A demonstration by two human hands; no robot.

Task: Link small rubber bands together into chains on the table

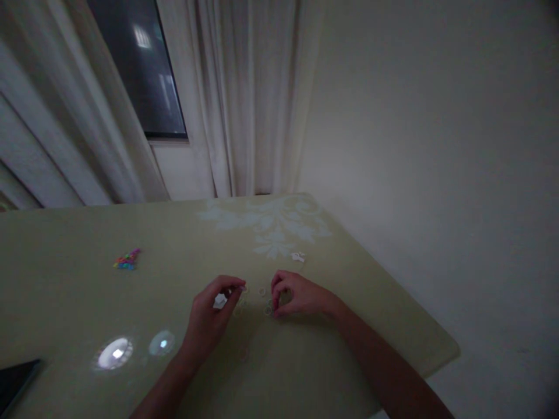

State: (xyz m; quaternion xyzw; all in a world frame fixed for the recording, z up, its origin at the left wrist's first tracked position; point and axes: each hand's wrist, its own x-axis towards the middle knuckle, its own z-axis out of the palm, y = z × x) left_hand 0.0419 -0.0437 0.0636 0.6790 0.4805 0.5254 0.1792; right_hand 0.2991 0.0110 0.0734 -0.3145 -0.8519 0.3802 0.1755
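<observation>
My left hand (212,314) is held low over the table, thumb and index finger pinched at a small pale ring (246,288). Across from it, my right hand (299,294) has its fingers curled and closed toward the thumb. Its fingertips touch or nearly touch another small ring (268,311); whether they grip anything is too dim to tell. Between the hands one more pale ring (262,291) lies on the tabletop. Further thin rings (238,311) lie by my left thumb. Part of a whitish object or glare shows through the gap in my left hand.
A heap of colourful small pieces (126,259) lies on the table (174,233) at left. Beyond my right hand sits a small white item (298,256). A dark flat object (17,381) occupies the near left corner. Curtains (257,105) and a wall (428,145) border the table.
</observation>
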